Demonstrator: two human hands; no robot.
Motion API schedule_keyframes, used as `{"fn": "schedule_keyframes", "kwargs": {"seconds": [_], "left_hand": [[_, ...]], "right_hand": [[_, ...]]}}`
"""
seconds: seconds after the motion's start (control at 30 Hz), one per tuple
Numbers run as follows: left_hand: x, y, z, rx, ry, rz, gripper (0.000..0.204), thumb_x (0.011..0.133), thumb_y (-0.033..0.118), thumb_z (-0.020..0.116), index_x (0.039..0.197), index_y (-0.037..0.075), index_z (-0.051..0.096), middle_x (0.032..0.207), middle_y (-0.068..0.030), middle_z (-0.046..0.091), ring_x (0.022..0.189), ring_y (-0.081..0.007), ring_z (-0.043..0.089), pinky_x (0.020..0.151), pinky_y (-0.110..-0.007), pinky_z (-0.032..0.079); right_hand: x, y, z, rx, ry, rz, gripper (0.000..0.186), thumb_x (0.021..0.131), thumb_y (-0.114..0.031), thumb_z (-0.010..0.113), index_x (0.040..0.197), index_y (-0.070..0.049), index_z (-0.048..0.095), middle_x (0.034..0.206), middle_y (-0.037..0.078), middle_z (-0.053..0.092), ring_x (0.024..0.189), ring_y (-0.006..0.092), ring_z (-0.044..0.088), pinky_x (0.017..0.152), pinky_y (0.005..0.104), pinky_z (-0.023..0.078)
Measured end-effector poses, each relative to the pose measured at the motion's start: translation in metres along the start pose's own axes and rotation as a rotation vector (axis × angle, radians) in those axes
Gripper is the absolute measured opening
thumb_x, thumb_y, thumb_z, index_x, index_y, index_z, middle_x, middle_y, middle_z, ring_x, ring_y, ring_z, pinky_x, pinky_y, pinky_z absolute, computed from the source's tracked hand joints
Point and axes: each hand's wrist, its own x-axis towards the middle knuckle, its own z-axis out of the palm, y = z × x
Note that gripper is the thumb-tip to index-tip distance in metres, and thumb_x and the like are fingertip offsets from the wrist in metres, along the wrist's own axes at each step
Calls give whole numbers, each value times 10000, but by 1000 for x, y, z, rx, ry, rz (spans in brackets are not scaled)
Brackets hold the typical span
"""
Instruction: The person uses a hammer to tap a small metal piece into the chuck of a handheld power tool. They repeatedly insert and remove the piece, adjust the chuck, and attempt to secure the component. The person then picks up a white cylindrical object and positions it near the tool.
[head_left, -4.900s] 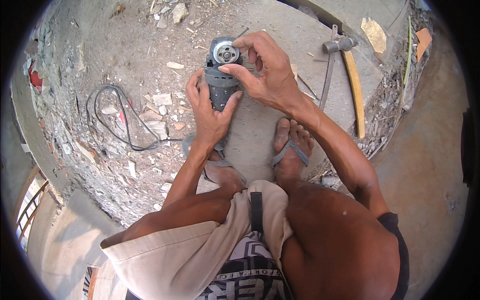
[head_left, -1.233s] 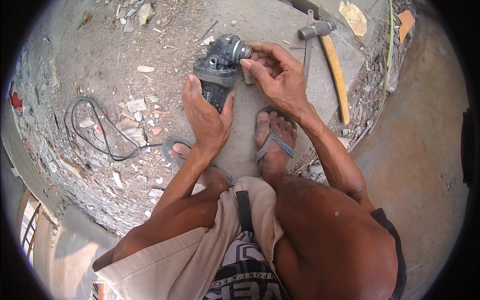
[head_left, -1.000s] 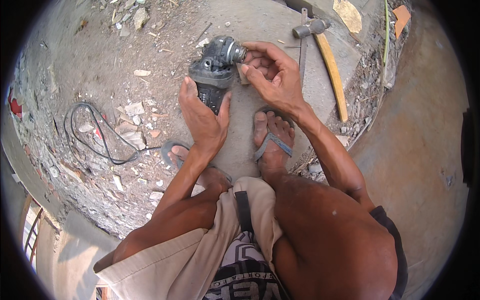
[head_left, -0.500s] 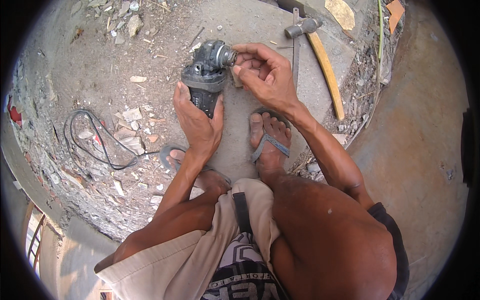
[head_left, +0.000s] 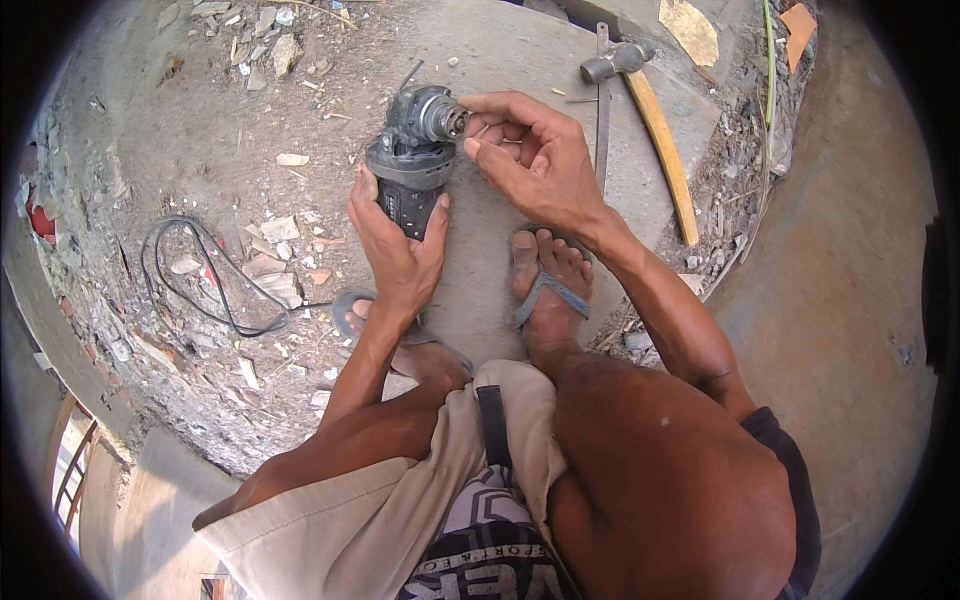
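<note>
A black angle grinder (head_left: pixel 410 165) stands head up in my left hand (head_left: pixel 400 245), whose fingers and thumb wrap its body from both sides. On the grinder's head, the bare metal spindle end (head_left: pixel 457 123) points right, with no disc on it. Beside it is my right hand (head_left: pixel 540 160): the index fingertip is at the spindle's upper edge and the thumb is held apart lower down. The other fingers are curled in behind, and I make out nothing held in them.
A hammer with a wooden handle (head_left: pixel 660 155) lies at the right, alongside a thin metal strip (head_left: pixel 603 130). A black cord (head_left: pixel 240 328) loops over rubble at the left. My sandalled feet (head_left: pixel 555 290) stand on the dusty concrete. Broken tile pieces (head_left: pixel 690 30) lie at the far right.
My right thumb has drawn back from the spindle, leaving its end more exposed. The grinder's head has turned slightly, while my left hand keeps its hold. The whole view has shifted a little.
</note>
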Motion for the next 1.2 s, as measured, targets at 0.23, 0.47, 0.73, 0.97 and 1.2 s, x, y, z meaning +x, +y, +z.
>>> {"fn": "schedule_keyframes", "kwargs": {"seconds": [0.23, 0.47, 0.73, 0.97, 1.2], "left_hand": [[4, -8, -10, -12, -17, -1, 905, 873, 159, 844, 1538, -96, 285, 1452, -297, 414, 1370, -417, 338, 1152, -538, 296], [5, -11, -13, -28, -43, -31, 919, 872, 183, 853, 1534, -88, 276, 1463, -302, 386, 1359, -414, 344, 1143, -547, 302], [4, -11, -11, -6, -24, -70, 985, 825, 197, 908, 1528, -63, 271, 1391, -269, 387, 1328, -396, 378, 1108, -522, 355], [6, -11, -13, -37, -26, -130, 1008, 789, 158, 930, 1526, -58, 278, 1383, -258, 392, 1315, -388, 389, 1119, -493, 361], [7, -11, -14, 20, -31, -90, 1020, 771, 144, 933, 1527, -66, 281, 1392, -263, 394, 1320, -392, 382, 1126, -494, 356]], "right_hand": [[7, -6, 10, -3, -43, -79, 372, 927, -51, 663, 1286, 40, 698, 981, 82, 733, 829, 61, 646, 692, 205, 538], [7, -6, 13, -7, -55, -82, 410, 921, -49, 650, 1322, 26, 696, 1005, 77, 723, 858, 60, 636, 700, 203, 538], [8, -8, 12, -13, -82, -85, 428, 920, -70, 653, 1337, 22, 693, 1018, 82, 726, 878, 68, 640, 699, 207, 537], [9, -15, 13, -14, -109, -51, 452, 926, -102, 650, 1362, 13, 687, 1021, 79, 737, 815, 54, 625, 667, 207, 522], [10, -9, 16, 15, -92, -30, 445, 929, -123, 642, 1350, 9, 698, 988, 64, 735, 751, 42, 599, 629, 205, 500]]}}
